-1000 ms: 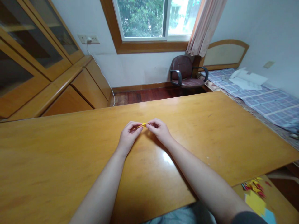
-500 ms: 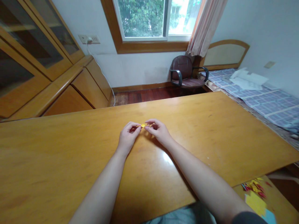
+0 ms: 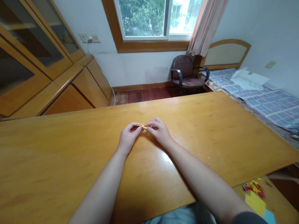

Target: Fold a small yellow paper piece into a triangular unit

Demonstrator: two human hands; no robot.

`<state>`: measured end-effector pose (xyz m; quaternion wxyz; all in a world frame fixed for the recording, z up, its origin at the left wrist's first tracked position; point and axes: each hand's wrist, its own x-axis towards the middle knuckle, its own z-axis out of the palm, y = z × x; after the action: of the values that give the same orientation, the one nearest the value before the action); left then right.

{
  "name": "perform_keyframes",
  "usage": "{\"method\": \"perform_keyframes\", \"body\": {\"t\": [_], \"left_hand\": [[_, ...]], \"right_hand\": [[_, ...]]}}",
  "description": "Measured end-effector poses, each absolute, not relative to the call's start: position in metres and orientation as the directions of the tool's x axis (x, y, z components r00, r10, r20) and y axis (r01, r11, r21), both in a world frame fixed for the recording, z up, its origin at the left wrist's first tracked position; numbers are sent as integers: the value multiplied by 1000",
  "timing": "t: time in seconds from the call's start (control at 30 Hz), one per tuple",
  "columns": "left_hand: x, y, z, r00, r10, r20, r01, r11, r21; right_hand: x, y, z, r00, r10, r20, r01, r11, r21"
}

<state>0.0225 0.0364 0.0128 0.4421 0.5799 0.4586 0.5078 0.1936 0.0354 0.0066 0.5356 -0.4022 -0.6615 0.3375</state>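
Between my two hands is a small piece of folded yellow paper (image 3: pixel 144 127), held just above the wooden table (image 3: pixel 70 155). My left hand (image 3: pixel 129 133) pinches its left side between thumb and fingers. From the other side, my right hand (image 3: pixel 159 130) closes thumb and forefinger on the paper's right part. Most of the paper is covered by my fingertips, so its exact folded shape cannot be made out.
At the lower right, a lower surface carries yellow paper sheets (image 3: pixel 255 202), a light blue sheet (image 3: pixel 269 217) and a heap of small red and yellow folded pieces (image 3: pixel 255 187). Beyond the table stand an armchair (image 3: pixel 184 70), a bed (image 3: pixel 263 96) and a cabinet (image 3: pixel 58 90).
My right thumb and forefinger parted slightly from the paper half a second ago and now pinch it again. My left hand has kept its hold nearly in place.
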Motion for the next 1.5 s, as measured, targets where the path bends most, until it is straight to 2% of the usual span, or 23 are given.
{"method": "perform_keyframes", "body": {"t": [0.23,0.73,1.2,1.5], "left_hand": [[23,37,11,56,993,106,-11,-106,994],[24,36,12,62,993,96,-83,-91,992],[25,36,13,30,990,134,5,-135,991],[25,34,13,14,986,168,80,-169,982]], "right_hand": [[195,37,7,-74,894,441,189,447,-874],[196,39,1,-88,867,490,215,497,-841],[195,37,5,-106,858,502,248,512,-823],[194,35,9,-81,888,453,252,458,-852]]}}
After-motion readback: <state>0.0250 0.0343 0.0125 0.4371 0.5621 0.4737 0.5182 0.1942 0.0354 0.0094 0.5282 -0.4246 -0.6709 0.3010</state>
